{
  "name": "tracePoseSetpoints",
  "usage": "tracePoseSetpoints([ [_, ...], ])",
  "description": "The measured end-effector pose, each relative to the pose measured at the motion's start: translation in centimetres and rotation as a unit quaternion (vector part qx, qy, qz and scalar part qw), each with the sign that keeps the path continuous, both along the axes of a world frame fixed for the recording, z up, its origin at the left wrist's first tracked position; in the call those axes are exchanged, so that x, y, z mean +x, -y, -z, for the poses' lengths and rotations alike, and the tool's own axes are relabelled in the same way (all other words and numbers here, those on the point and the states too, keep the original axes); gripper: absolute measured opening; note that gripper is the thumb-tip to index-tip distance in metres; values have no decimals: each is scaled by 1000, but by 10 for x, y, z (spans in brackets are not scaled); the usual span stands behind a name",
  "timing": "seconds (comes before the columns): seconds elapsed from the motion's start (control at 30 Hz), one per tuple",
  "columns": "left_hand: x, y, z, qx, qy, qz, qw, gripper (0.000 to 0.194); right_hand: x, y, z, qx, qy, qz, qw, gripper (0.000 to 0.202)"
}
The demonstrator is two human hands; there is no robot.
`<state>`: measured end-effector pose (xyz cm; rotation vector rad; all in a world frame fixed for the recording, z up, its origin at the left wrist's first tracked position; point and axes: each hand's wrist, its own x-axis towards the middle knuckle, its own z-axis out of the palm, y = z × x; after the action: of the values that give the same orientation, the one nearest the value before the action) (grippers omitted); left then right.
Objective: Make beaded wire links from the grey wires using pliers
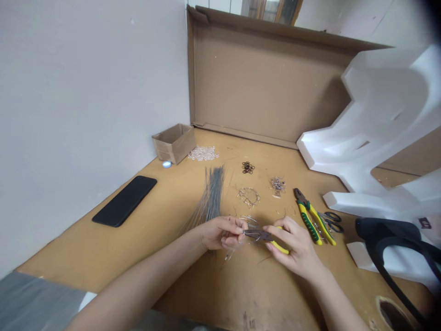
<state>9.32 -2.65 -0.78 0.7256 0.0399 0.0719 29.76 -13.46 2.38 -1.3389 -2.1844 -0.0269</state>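
My right hand (pixel 292 243) is wrapped around the yellow handles of a pair of needle-nose pliers (pixel 258 235), whose dark jaws point left. At the jaw tips, the fingers of my left hand (pixel 225 232) pinch a small, thin piece of wire; its exact shape is too small to make out. A bundle of straight grey wires (pixel 214 193) lies just beyond my left hand. Behind the pliers are several bent wire pieces (pixel 251 221), partly hidden by the tool and fingers. Farther back lies a loose ring of wire pieces (pixel 248 196).
Yellow-green pliers (pixel 312 218) and dark-handled scissors (pixel 333 221) lie right. Farther back are black rings (pixel 247 168), small metal parts (pixel 277 184), clear beads (pixel 203 153) and a small cardboard box (pixel 175 143). A black phone (pixel 125 201) lies left; white foam (pixel 379 115) stands right.
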Motion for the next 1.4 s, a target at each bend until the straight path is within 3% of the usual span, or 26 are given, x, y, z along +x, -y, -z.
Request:
tracePoseSetpoints([
  [0.63,2,4,-3,-35,6,-26,999,12,0,3,1,1,48,35,998,20],
  [1.1,2,3,2,-49,-17,-85,995,11,1,0,6,-1,16,36,999,26],
  [1.4,2,3,0,-55,-29,-81,995,10,-1,-1,10,5,-7,31,999,29],
])
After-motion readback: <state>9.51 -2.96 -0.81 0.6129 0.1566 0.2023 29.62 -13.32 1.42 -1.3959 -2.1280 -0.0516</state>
